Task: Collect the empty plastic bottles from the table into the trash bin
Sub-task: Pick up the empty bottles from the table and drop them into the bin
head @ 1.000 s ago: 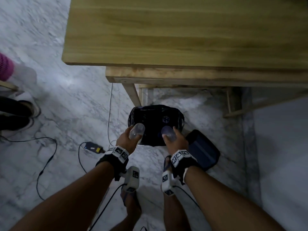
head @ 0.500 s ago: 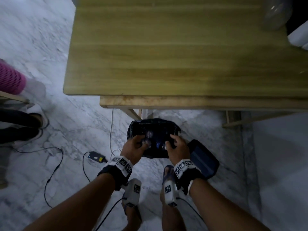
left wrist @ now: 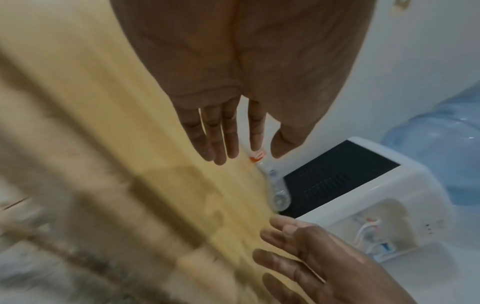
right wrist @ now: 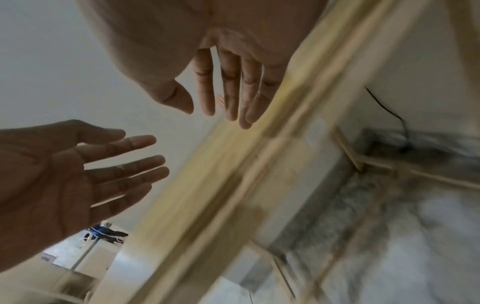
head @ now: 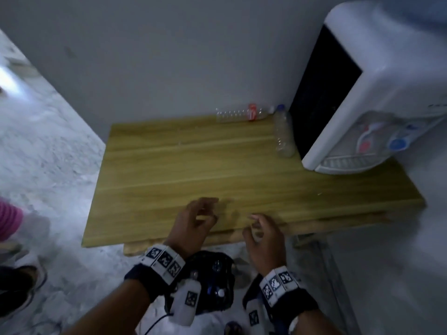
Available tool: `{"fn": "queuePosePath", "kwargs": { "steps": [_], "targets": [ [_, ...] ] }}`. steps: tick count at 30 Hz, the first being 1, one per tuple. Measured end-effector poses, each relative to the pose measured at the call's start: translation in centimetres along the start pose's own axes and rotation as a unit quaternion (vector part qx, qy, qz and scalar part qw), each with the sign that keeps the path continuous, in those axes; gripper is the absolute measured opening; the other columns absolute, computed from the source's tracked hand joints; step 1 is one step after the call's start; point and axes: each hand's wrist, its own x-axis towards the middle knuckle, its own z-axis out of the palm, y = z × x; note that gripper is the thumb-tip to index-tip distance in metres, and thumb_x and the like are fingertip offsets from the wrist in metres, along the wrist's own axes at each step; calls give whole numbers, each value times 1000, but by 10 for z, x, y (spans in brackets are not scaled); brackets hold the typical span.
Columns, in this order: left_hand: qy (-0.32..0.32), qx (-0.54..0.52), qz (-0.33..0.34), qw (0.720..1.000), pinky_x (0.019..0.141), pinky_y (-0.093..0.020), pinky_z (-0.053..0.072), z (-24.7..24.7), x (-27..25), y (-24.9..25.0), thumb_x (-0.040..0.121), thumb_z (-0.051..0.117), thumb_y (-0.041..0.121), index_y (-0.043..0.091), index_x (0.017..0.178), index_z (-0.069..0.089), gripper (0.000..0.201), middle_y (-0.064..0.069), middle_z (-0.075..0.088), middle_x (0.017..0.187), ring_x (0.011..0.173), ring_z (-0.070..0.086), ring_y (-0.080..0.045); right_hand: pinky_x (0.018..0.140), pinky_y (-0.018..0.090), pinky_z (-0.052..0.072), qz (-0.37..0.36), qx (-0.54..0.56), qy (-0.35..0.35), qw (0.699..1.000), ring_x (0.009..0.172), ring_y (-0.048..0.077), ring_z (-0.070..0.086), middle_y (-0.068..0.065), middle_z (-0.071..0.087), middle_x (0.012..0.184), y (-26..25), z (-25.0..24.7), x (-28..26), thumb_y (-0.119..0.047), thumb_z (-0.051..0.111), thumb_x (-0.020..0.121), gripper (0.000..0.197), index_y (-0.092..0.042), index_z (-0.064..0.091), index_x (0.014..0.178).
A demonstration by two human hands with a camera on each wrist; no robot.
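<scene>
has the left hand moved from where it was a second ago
Yes. The left hand has come up from the trash bin under the table, empty, and now hovers open over the table's near edge.

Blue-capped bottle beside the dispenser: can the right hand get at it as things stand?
Probably yes. The right hand is open and empty over the table's near edge, with bare wood between it and the blue-capped bottle. The water dispenser crowds the bottle's right side, so approach from the left.
</scene>
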Motion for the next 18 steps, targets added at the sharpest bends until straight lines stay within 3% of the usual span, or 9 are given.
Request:
{"fn": "queuePosePath", "kwargs": {
  "steps": [2, 4, 8, 10, 14, 18],
  "targets": [
    [6, 21, 35, 999, 74, -10, 55, -10, 32, 26, 94, 66, 23, 26, 125, 67, 32, 2, 68, 118, 106, 68, -5, 75, 39, 57, -20, -5, 37, 999, 91, 10, 63, -9, 66, 106, -16, -18, 29, -39, 54, 82, 29, -29, 65, 108],
    [9, 43, 62, 997, 75, -10, 55, -21, 65, 50, 95, 66, 27, 26, 126, 67, 31, 3, 67, 119, 107, 68, -6, 73, 39, 57, -33, -11, 86, 996, 89, 11, 64, -7, 66, 104, -29, -34, 60, -35, 56, 82, 26, -28, 65, 105],
    [23, 106, 88, 990, 95, -41, 58, -41, 138, 72, 93, 66, 29, 24, 128, 66, 35, -4, 62, 127, 113, 65, -19, 79, 28, 48, -15, -40, 146, 988, 100, 19, 63, 0, 63, 115, -46, -52, 125, -29, 61, 82, 29, -23, 64, 110],
    [15, 162, 92, 982, 99, -43, 54, -46, 174, 75, 92, 66, 32, 26, 131, 63, 39, -8, 57, 134, 119, 62, -24, 83, 26, 42, 6, -67, 158, 985, 109, 24, 60, 5, 60, 125, -47, -51, 155, -29, 63, 81, 38, -21, 62, 118],
    [-9, 259, 120, 958, 111, -48, 44, -49, 239, 68, 89, 69, 35, 27, 137, 57, 50, -14, 45, 144, 132, 50, -35, 93, 40, 49, 16, -132, 148, 980, 116, 34, 54, 11, 52, 134, -39, -42, 204, -31, 63, 78, 50, -19, 56, 127],
    [-26, 355, 168, 919, 111, -53, 42, -42, 292, 56, 85, 69, 40, 33, 143, 50, 62, -14, 32, 154, 140, 37, -41, 104, 44, 42, 72, -206, 125, 968, 133, 37, 39, 6, 31, 155, -21, -32, 242, -35, 62, 80, 67, -25, 42, 142]
  ]
}}
